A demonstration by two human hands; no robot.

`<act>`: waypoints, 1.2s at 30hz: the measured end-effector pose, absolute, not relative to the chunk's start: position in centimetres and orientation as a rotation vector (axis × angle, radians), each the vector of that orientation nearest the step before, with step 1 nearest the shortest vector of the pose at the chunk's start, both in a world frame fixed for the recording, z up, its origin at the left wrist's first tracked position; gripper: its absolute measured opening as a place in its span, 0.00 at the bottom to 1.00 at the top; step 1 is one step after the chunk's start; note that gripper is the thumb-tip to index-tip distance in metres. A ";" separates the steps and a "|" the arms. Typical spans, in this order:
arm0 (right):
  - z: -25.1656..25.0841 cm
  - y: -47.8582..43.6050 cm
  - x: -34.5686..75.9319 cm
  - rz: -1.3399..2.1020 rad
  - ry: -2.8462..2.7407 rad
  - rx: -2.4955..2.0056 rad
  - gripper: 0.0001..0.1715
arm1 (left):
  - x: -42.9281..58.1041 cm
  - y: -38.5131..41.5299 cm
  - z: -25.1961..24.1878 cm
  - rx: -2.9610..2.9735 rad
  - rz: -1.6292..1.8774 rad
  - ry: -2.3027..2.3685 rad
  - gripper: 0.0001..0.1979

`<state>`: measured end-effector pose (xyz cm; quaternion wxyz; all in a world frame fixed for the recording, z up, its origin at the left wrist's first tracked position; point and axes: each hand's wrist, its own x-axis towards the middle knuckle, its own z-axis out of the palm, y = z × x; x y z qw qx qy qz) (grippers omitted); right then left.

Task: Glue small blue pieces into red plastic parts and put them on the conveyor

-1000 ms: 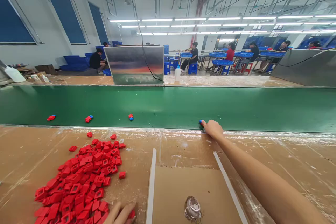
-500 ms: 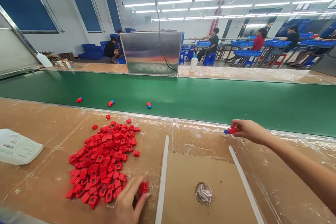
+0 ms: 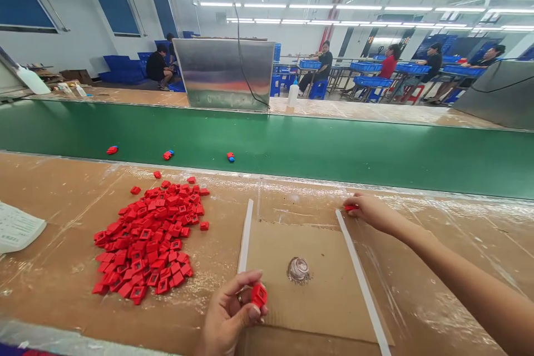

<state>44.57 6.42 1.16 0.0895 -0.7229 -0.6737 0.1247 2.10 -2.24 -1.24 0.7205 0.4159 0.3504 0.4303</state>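
Bottom centre: left hand (image 3: 227, 317) pinching one red clip (image 3: 259, 295) between thumb and fingertips; small square plastic frame, hollow middle, held over near edge of cardboard pad (image 3: 325, 295). Mid-pad: shiny crumpled metal disc (image 3: 298, 270). Flanking pad: two thin white strips (image 3: 245, 236). Left of pad: loose heap of same red frames (image 3: 152, 239) on tape-glossy brown bench (image 3: 62, 189). Right centre: right hand (image 3: 369, 210) closed on a red piece (image 3: 350, 207), mostly hidden, at top of right strip. Beyond: matte green belt (image 3: 334, 156) carrying three red-blue pieces (image 3: 230, 157). Upper centre: brushed steel box (image 3: 223, 73).
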 end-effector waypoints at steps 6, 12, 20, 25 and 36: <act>-0.5 3.3 46.0 0.320 -1.758 -2.045 0.13 | 4.2 -3.8 -1.8 0.785 0.911 0.681 0.21; 1.0 -1.2 40.2 0.351 -1.747 -1.817 0.26 | 5.4 -4.3 -1.3 0.916 0.842 0.687 0.16; 3.9 -5.8 30.7 0.264 -2.116 -1.517 0.16 | 5.1 -4.3 -1.1 0.920 0.808 0.712 0.15; 3.4 -5.4 30.3 0.287 -2.126 -1.549 0.16 | 5.0 -4.3 -1.3 0.909 0.787 0.702 0.15; 3.1 -5.4 29.7 0.321 -2.190 -1.517 0.18 | 4.8 -4.6 -1.6 0.935 0.751 0.682 0.15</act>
